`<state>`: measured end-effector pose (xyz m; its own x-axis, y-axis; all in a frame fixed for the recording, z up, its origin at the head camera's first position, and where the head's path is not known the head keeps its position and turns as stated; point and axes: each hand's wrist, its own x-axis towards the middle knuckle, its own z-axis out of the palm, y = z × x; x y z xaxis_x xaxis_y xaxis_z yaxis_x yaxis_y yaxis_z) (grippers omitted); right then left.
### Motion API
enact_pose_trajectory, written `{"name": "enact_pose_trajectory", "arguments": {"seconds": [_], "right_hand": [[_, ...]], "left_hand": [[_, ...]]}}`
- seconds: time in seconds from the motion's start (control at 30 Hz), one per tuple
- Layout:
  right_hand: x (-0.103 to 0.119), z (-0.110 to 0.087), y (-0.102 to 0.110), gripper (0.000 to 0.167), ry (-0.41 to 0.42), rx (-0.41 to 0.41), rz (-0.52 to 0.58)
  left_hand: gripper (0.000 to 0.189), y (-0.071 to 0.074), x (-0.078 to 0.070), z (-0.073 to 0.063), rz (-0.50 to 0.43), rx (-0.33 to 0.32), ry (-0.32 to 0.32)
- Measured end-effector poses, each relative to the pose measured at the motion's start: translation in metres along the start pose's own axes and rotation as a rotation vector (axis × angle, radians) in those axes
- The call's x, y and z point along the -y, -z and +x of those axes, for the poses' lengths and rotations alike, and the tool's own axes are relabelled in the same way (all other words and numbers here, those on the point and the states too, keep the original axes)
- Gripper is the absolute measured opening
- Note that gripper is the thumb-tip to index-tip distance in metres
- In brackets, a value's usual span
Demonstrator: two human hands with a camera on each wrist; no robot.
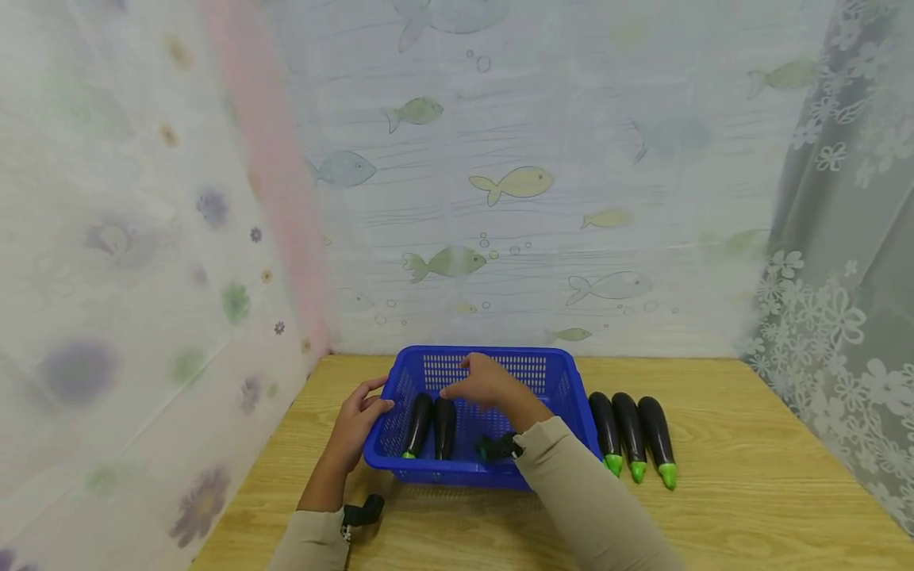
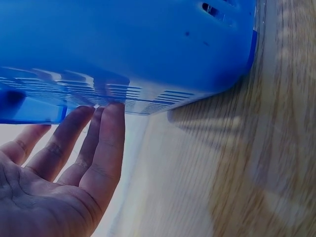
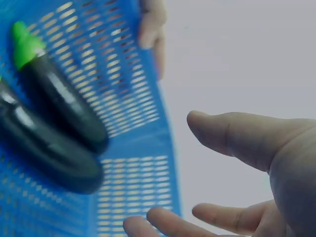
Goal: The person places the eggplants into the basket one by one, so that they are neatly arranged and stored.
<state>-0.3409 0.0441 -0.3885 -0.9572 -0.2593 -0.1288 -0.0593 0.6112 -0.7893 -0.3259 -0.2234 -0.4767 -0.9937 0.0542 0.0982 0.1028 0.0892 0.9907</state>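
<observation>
A blue plastic basket (image 1: 471,474) stands on the table with two dark eggplants (image 1: 420,420) lying side by side in its left part. At the basket's left rim is my left hand (image 1: 355,420), thumb at the rim. In the left wrist view its extended fingers (image 2: 112,143) reach up to the slotted outer wall. My right hand (image 1: 493,385) hovers over the basket, just right of and above the eggplants, holding nothing. The right wrist view shows its thumb (image 3: 227,133) and fingers spread apart, with both eggplants (image 3: 64,101) beyond them.
Right of the basket, three more eggplants (image 1: 628,432) lie in a row, green stem ends toward me. The wooden table (image 1: 757,444) meets a fish-print curtain (image 1: 528,238) behind and a flowered sheet (image 1: 143,317) on the left.
</observation>
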Motion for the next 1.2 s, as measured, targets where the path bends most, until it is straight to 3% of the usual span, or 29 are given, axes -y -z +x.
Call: {"name": "enact_pose_trajectory", "arguments": {"seconds": [0.23, 0.67, 1.2], "right_hand": [[0.008, -0.026, 0.020, 0.088, 0.043, -0.049, 0.015], [-0.006, -0.045, 0.053, 0.077, 0.067, -0.076, 0.076], [-0.020, -0.061, 0.064, 0.079, 0.076, -0.117, 0.060]], "left_hand": [[0.050, -0.001, 0.000, 0.000, -0.006, 0.000, -0.001], [0.051, 0.001, -0.003, -0.002, 0.004, -0.015, 0.009], [0.051, 0.000, -0.001, -0.002, -0.009, 0.007, 0.002]]}}
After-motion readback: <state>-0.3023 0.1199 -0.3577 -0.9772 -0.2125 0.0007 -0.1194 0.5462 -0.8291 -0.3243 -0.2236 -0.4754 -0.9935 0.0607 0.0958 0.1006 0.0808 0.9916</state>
